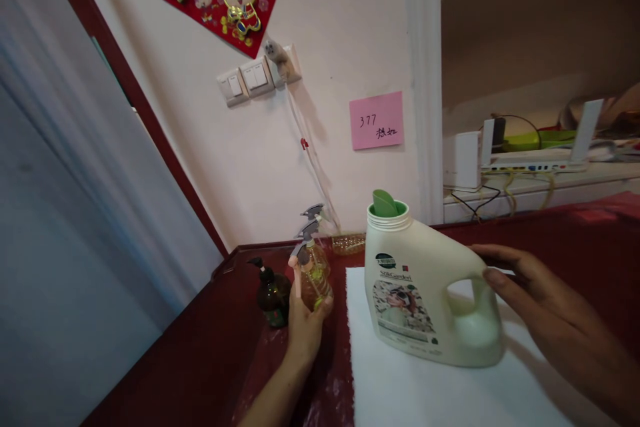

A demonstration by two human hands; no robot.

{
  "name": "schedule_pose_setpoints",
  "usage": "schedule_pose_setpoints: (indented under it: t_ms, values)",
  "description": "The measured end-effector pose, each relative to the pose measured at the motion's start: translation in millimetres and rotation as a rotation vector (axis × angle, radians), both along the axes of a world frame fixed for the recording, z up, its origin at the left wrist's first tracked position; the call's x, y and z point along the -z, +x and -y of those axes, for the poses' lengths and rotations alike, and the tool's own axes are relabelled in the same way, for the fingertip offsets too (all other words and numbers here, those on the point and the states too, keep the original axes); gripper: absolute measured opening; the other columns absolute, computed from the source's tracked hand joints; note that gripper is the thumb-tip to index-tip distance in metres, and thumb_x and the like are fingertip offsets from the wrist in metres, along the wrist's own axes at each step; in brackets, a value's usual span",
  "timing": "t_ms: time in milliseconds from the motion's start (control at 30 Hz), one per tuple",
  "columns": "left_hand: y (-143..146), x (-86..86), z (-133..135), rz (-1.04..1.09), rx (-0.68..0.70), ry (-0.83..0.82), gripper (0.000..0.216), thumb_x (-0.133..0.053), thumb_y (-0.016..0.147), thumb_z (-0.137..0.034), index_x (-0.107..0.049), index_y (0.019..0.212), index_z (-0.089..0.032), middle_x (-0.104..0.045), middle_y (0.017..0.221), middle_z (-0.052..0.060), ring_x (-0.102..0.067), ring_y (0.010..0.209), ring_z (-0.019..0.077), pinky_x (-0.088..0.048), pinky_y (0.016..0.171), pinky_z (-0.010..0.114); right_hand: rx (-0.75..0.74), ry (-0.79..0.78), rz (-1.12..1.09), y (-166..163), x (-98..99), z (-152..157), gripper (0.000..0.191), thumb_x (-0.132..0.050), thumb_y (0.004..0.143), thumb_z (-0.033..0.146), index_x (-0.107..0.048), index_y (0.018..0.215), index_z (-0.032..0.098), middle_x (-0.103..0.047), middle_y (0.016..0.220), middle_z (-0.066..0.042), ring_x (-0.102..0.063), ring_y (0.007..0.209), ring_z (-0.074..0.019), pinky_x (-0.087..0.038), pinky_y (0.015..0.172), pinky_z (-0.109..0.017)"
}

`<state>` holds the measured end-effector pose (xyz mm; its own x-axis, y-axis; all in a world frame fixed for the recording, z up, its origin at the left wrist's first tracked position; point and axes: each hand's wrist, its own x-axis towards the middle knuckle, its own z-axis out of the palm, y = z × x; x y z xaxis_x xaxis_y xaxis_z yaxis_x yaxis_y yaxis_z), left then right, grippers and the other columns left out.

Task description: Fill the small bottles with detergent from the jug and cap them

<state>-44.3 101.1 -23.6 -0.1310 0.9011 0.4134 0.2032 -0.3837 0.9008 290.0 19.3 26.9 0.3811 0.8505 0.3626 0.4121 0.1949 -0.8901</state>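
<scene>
From where I stand, the person's right hand (550, 313) is the nearer to the pale green jug (425, 287), which stands upright on a white cloth (380, 387) spread over the dark red counter (175, 360). The jug lies just left of those fingers, broad face to the wearer, its handle on their side and its open neck, with a green spout (385, 203), at the far left end. Thumb and fingers touch the handle's outer edge from either side, though I cannot tell whether they grip. Left of the jug, the left hand (306, 330) has its fingers closed round a clear spray bottle (314, 277), upright beside a dark pump bottle (273, 297). The jug's label reads something like "SilkGarden"; the small print beneath is illegible. On the wall, a pink note (377, 121) says "377" above two handwritten Chinese characters.
</scene>
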Motion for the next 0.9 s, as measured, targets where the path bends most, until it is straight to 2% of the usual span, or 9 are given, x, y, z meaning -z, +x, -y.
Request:
schedule_pose_setpoints:
  t_ms: [133,200,367,500,600,733,767,833,900]
  values:
    - [-1,-1.9,2,0.05,0.043,-0.061,0.108,-0.075,0.083,-0.035,-0.007,0.166,-0.023,-0.051,0.157,0.015,-0.055,0.139,0.0317,-0.043,0.117,0.043,-0.025,0.004,-0.01,0,-1.4,0,0.053,-0.057,0.086,0.077,-0.064,0.121,0.038,-0.069,0.125,0.002,-0.066,0.113,-0.0281,-0.061,0.083,-0.036]
    - [-3,-2.1,2,0.069,0.049,-0.087,0.109,-0.074,0.083,-0.035,-0.005,0.166,-0.022,-0.055,0.155,0.016,-0.061,0.134,0.0313,-0.046,0.114,0.042,-0.02,0.0,-0.009,0,-1.8,0,0.053,-0.057,0.086,0.076,-0.063,0.122,0.037,-0.069,0.126,0.001,-0.066,0.113,-0.0281,-0.061,0.081,-0.035]
    - [-7,-0.8,1,0.058,0.036,-0.086,0.107,-0.075,0.084,-0.033,-0.007,0.166,-0.025,-0.048,0.161,0.015,-0.051,0.143,0.03,-0.037,0.121,0.043,0.006,-0.011,0.005,-1,-2.5,0,0.057,-0.056,0.085,0.078,-0.064,0.122,0.037,-0.069,0.125,0.0,-0.067,0.112,-0.0287,-0.061,0.08,-0.036]
    - [-7,-1.0,2,0.024,0.041,-0.066,0.108,-0.079,0.08,-0.033,-0.013,0.165,-0.027,-0.037,0.168,0.012,-0.039,0.152,0.0302,-0.029,0.126,0.043,-0.001,-0.021,0.009,0,-0.8,-1,0.054,-0.055,0.084,0.08,-0.063,0.121,0.041,-0.069,0.126,0.003,-0.065,0.115,-0.0292,-0.059,0.084,-0.041]
    - [-6,-4.5,5,0.001,0.022,-0.058,0.107,-0.079,0.08,-0.028,-0.014,0.165,-0.027,-0.03,0.171,0.01,-0.03,0.156,0.0297,-0.021,0.128,0.044,-0.007,-0.001,0.013,2,-0.8,-1,0.053,-0.054,0.086,0.078,-0.063,0.123,0.041,-0.067,0.131,0.002,-0.062,0.12,-0.0303,-0.057,0.09,-0.044]
    - [-5,-13.6,13,-0.009,0.006,-0.029,0.102,-0.078,0.08,-0.029,-0.02,0.164,-0.028,-0.018,0.174,0.007,-0.017,0.159,0.0318,-0.015,0.129,0.047,0.053,0.029,-0.017,5,-10.5,1,0.055,-0.058,0.084,0.076,-0.065,0.122,0.037,-0.069,0.126,-0.003,-0.065,0.114,-0.0344,-0.055,0.097,-0.051]
    - [-6,-15.7,15,-0.01,0.013,-0.031,0.101,-0.077,0.082,-0.03,-0.02,0.165,-0.028,-0.018,0.174,0.008,-0.018,0.159,0.0322,-0.016,0.129,0.048,0.068,0.064,-0.027,5,-14.1,2,0.053,-0.06,0.083,0.074,-0.066,0.119,0.037,-0.069,0.127,-0.003,-0.066,0.113,-0.0352,-0.054,0.1,-0.053]
    - [-8,-17.6,20,-0.024,0.018,-0.048,0.099,-0.074,0.084,-0.033,-0.018,0.165,-0.028,-0.019,0.174,0.009,-0.018,0.159,0.0328,-0.017,0.129,0.051,0.116,0.165,-0.018,5,-20.3,5,0.042,-0.064,0.08,0.073,-0.069,0.098,0.035,-0.067,0.13,-0.002,-0.064,0.116,-0.0379,-0.046,0.108,-0.062]
    - [-12,-14.1,26,-0.045,-0.006,-0.096,0.1,-0.074,0.082,-0.037,-0.018,0.165,-0.026,-0.018,0.174,0.011,-0.016,0.159,0.0351,-0.015,0.129,0.054,0.178,0.244,0.027,4,-22.5,8,0.045,-0.066,0.078,0.072,-0.056,0.071,0.028,-0.063,0.137,0.002,-0.059,0.124,-0.0403,-0.037,0.113,-0.069]
